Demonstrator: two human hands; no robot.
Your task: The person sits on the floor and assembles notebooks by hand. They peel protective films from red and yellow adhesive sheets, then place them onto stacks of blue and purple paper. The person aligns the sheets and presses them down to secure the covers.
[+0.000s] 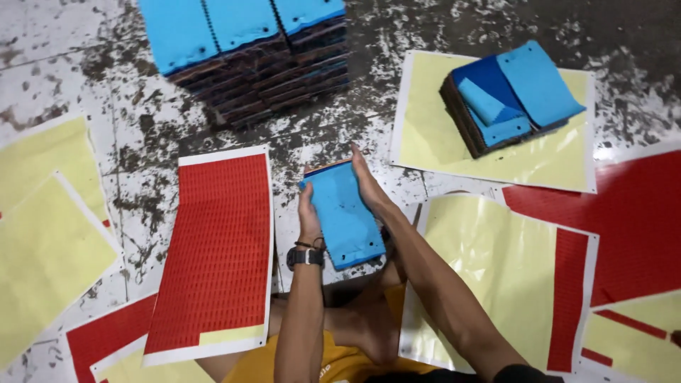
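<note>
On the floor [142,120], the left hand [308,213] and the right hand [369,186] press flat against a blue piece stack [344,213]; the far pile [248,50] stands done, and red sticker sheets [220,241] remain.

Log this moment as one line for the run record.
left hand and right hand press sides of blue stack | red sheet beside

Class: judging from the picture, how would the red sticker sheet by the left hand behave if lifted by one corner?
The red sticker sheet would probably flop: it is thin and its lower edge already curls. It looks light for its size. Its glossy face may slip.
</note>
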